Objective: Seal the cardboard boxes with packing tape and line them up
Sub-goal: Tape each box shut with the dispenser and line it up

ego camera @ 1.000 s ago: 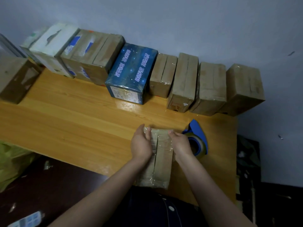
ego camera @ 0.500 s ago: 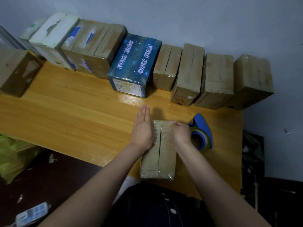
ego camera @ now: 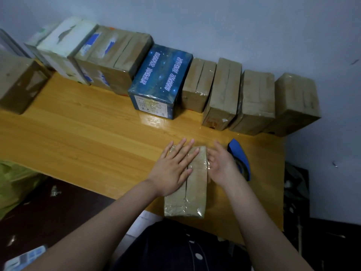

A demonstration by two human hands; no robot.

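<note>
Taped box [ego camera: 195, 192] at the tabletop's [ego camera: 88, 130] front edge: my left hand [ego camera: 172, 169] lies flat on top, fingers spread, and my right hand [ego camera: 222, 165] is open against its right side. Tape dispenser [ego camera: 241, 155] just right; bare wood lies left and ahead, up to the row of boxes [ego camera: 224, 90] along the wall.

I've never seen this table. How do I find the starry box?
On the wooden table, boxes line the back wall. Near the middle sits the starry box, the only dark blue one with white writing; its neighbours are brown cardboard.
</note>
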